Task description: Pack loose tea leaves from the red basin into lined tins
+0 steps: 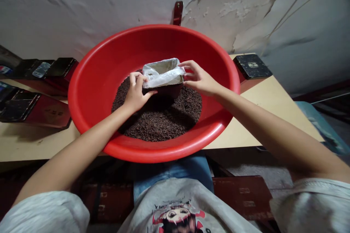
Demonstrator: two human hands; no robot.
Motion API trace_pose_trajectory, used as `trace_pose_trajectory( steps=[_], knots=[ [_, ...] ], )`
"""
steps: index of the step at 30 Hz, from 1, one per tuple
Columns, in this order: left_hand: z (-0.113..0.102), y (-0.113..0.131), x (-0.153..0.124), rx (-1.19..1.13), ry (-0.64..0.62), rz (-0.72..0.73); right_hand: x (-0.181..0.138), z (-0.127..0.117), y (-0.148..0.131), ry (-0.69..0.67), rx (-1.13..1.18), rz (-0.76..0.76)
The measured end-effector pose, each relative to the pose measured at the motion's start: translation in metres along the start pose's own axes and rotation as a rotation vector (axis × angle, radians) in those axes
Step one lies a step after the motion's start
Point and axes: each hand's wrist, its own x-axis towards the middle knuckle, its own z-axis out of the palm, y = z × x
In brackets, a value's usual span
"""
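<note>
A dark rectangular tin (163, 91) with an open top is held over the middle of a big red basin (90, 83). A clear plastic bag (165, 79) lines the tin, its edge folded out over the rim. My left hand (136, 93) grips the tin's left side, thumb along the front. At the right corner, my right hand (201, 79) pinches the edge of the bag against the rim. Dark, dry loose tea (155, 127) lies heaped on the basin floor under the tin. How much the tin contains cannot be seen.
Several dark red tins with black lids, one nearest the front (41, 111), lie left of the basin on a pale tabletop (276, 105). Another black-lidded tin (253, 66) stands at right. Behind is a wall (123, 0) with peeling paint.
</note>
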Motion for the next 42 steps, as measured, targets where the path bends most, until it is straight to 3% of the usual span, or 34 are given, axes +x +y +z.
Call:
trace_pose_trajectory(
  steps=[5, 9, 12, 19, 23, 27, 32, 35, 39, 42],
  knots=[
    [0.002, 0.003, -0.002, -0.007, 0.005, -0.062, 0.0, -0.01, 0.003, -0.114, -0.271, -0.117],
    [0.003, 0.007, -0.002, -0.027, 0.03, -0.097, 0.002, -0.009, 0.005, -0.103, -0.501, -0.287],
    [0.003, 0.008, -0.001, -0.042, 0.063, -0.111, 0.0, -0.003, 0.007, -0.054, -0.508, -0.341],
    [0.002, 0.004, -0.002, -0.06, 0.125, -0.11, -0.003, 0.014, 0.017, 0.086, -0.171, -0.165],
    [0.005, 0.003, -0.005, -0.084, 0.188, -0.192, -0.001, 0.013, 0.025, 0.188, -0.32, -0.205],
    [0.008, 0.0, -0.005, -0.081, 0.228, -0.174, 0.001, 0.005, 0.029, 0.09, -0.548, -0.302],
    [0.008, -0.01, -0.006, 0.044, 0.163, -0.085, 0.004, -0.001, 0.031, 0.011, -0.625, -0.522],
    [0.007, -0.015, -0.006, 0.197, 0.046, 0.141, 0.003, 0.001, 0.029, 0.053, -0.681, -0.45],
    [0.007, -0.015, -0.005, 0.451, -0.099, 0.403, -0.001, 0.006, 0.024, 0.191, -0.716, -0.175],
    [0.009, -0.011, -0.003, 0.571, -0.174, 0.5, -0.003, 0.008, 0.021, 0.218, -0.74, 0.032]
  ],
)
